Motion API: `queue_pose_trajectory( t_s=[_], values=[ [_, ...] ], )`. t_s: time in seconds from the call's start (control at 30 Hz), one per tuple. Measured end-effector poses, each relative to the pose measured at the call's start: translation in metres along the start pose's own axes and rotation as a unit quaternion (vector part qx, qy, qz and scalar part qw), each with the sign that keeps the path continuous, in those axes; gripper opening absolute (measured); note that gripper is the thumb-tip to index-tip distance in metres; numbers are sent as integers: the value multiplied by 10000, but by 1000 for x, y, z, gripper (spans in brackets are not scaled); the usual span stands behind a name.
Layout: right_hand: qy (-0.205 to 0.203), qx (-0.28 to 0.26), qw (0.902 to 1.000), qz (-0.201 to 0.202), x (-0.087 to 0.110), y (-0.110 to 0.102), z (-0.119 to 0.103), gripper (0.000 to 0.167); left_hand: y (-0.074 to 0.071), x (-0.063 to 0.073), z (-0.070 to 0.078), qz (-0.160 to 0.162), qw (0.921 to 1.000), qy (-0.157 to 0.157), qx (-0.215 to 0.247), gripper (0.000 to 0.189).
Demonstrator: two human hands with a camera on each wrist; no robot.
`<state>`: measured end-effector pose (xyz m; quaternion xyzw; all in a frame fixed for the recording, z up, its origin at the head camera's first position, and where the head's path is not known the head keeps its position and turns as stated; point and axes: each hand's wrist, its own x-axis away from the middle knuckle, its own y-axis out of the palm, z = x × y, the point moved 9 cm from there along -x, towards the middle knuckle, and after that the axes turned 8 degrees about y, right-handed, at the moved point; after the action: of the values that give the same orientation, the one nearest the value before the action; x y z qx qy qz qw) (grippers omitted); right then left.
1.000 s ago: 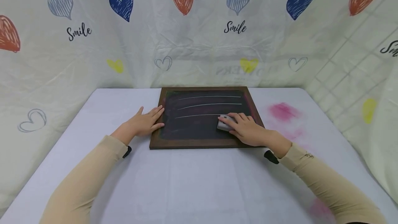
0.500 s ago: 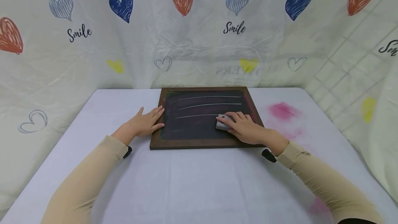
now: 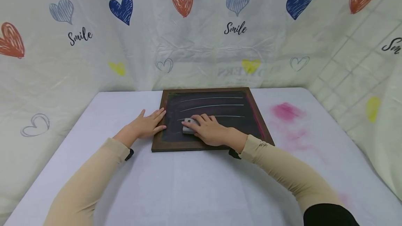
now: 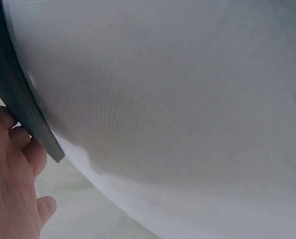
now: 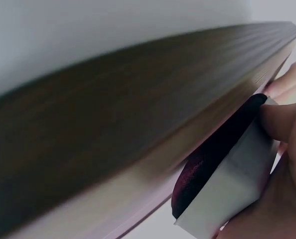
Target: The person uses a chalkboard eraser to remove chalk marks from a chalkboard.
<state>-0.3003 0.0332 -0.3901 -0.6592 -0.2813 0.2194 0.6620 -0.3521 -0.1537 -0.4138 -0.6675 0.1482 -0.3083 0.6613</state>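
Note:
A chalkboard (image 3: 242, 125) with a brown wooden frame lies on the table, three thin white chalk lines running across its dark face. My left hand (image 3: 145, 124) rests on the left side of the frame with its fingers spread. In the left wrist view the fingers (image 4: 26, 144) touch the frame's edge. My right hand (image 3: 213, 132) grips a grey chalkboard eraser (image 3: 189, 130) on the lower left part of the board, where hand and eraser overlap the lowest line. The right wrist view shows the eraser (image 5: 227, 181) with its dark, pink-stained felt side toward the board.
A white cloth covers the table (image 3: 188, 184). Pink powder stains (image 3: 287, 111) mark it right of the board. Behind hangs a whitish curtain (image 3: 204, 37) printed with hearts and "Smile".
My right hand has slid left with the eraser along the board's lower part, uncovering the right end of the lowest line, which still shows. My left hand has stayed on the frame.

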Motion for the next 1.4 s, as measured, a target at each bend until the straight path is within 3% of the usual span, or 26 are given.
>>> queue_pose_trajectory(
  t_s=[0.27,0.5,0.87,1.17,1.4],
  values=[
    [-300,132,9994,-100,-23,0,-45,60,1,1,0,29,10000,52,-49,73],
    [-123,108,9996,-210,-25,0,-41,60,-1,0,0,56,10000,59,-53,74],
    [9,-175,9998,4,3,-3,4,58,0,0,-2,27,10000,55,4,76],
    [289,-590,9971,388,51,-5,60,58,-1,0,-2,21,10000,59,23,77],
    [516,-541,9950,666,86,-2,98,61,0,0,-2,19,10000,63,26,77]
  ],
)
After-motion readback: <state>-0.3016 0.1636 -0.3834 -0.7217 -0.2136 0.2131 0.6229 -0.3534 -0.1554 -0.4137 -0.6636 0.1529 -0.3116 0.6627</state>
